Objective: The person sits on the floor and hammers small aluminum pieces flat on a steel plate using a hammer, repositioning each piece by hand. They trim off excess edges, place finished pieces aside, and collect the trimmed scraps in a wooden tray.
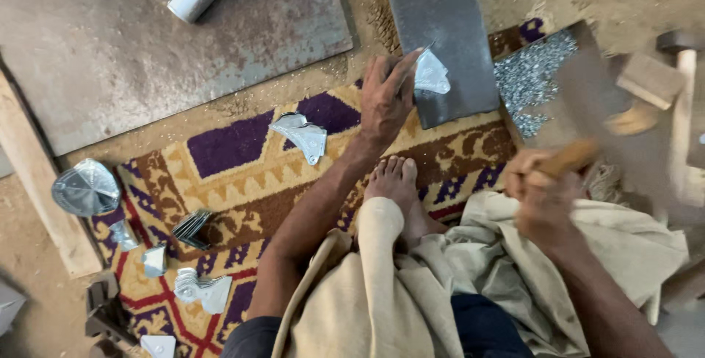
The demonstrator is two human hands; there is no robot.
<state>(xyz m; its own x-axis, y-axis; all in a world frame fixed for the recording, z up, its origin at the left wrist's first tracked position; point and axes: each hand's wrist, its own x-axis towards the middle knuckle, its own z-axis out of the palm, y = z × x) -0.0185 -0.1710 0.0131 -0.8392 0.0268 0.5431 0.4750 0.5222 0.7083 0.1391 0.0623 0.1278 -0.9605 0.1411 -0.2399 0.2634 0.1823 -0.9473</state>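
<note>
Shiny metal piece [431, 75] pinned on steel block [440, 27] by left hand [385, 97]; right hand [540, 189] grips blurred hammer [587, 119]. Striking step, aim matters.

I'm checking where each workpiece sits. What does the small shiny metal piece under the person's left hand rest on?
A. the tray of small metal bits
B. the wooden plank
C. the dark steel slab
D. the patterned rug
C: the left hand presses the shiny metal piece flat onto the dark steel slab, not onto the rug.

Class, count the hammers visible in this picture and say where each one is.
2: one hammer, blurred, gripped in the right hand; one wooden mallet lying at the right edge. Others may be hidden.
</note>
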